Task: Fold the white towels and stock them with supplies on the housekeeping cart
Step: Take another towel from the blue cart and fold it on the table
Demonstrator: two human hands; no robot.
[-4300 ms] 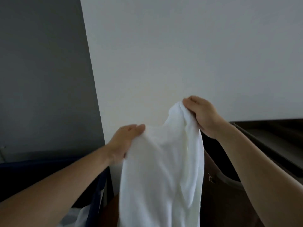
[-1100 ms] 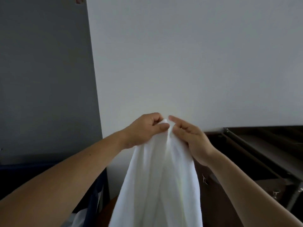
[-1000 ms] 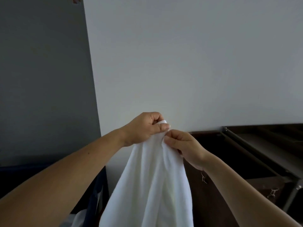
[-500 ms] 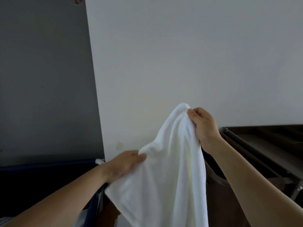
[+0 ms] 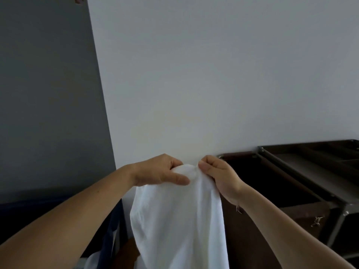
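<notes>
At the far left stands a grey wall, and below it the dark blue edge of a bin or bag shows beside the left forearm, with something pale inside that is too cut off to tell. The left hand is raised in front of the white wall, its fingers curled and clamped on the top edge of the white towel, thumb pressed flat across the front of the cloth. The towel is in the air, not resting on anything; it is bunched at the top between the two hands and hangs straight down in long soft folds out of the bottom of the view. Just beside the left hand, almost touching it, the right hand pinches the same top edge with curled fingers. Behind the right wrist and off to the right is the dark brown housekeeping cart, its left end near the towel, with a metal-edged top tray.
</notes>
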